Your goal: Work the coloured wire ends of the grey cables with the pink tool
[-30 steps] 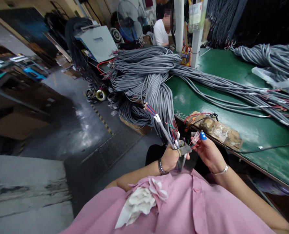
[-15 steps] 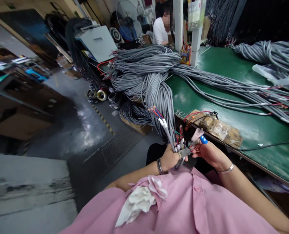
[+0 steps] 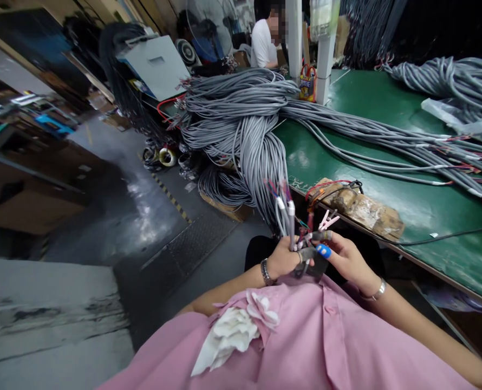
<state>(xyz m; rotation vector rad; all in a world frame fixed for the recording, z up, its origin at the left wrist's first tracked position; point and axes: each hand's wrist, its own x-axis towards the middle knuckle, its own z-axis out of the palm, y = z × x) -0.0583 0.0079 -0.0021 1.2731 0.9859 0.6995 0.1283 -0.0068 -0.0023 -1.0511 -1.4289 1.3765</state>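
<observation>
Left hand [image 3: 285, 259] closed around a few grey round sheathed cables [image 3: 292, 219], stripped ends up, blurred. Grey sleeve [image 3: 308, 254] on its thumb. Right hand [image 3: 350, 262], blue cover [image 3: 323, 250] on its thumb, bent in at the thin coloured wires [image 3: 305, 232] just right of the left palm; thumb and index close together, can't tell if they're pinching a wire. Small pale-pink V-shaped plastic clip [image 3: 328, 221] just past the right index; what holds it is hidden.

Change vs half a second ago: right hand has come in, gap to the left thumb is gone, held cables stand more upright. Reads as both hands now working one spot, left steadying, right doing the fine part.

Further out: brown tape-wrapped block [image 3: 371, 211] beyond the right hand on the green smooth-topped table [image 3: 411, 208]; big heap of grey cables [image 3: 261, 157] beyond the left.
</observation>
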